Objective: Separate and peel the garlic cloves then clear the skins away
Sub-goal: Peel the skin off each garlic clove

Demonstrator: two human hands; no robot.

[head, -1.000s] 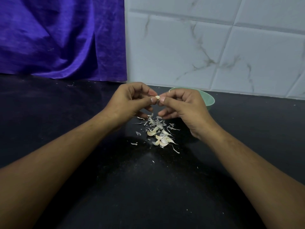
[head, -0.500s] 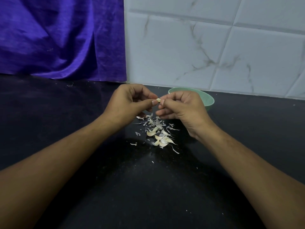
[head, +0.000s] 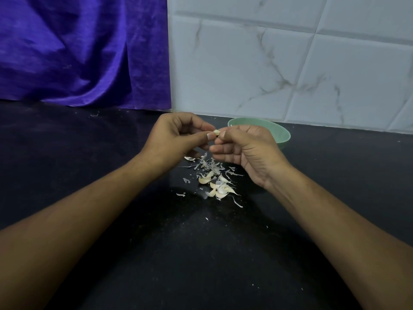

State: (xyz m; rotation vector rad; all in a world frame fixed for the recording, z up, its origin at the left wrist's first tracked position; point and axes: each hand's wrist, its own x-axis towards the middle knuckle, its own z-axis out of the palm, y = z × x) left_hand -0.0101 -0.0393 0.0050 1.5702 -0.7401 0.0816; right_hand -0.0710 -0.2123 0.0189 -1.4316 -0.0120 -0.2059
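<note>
as l grip & r grip pinch pale clove, papery skins strew glossy counter.

left hand: is pinching one end of the garlic clove between thumb and forefinger, the other fingers curling inward.
right hand: is pinching the other end of the same clove.
garlic clove: is being held above the black countertop, in front of the green bowl.
skins: are lying scattered on the countertop under the hands.
loose cloves: are lying among the skins, nearer the person.
green bowl: is sitting behind the right hand, near the tiled wall.
purple cloth: is hanging at the back left.
</note>
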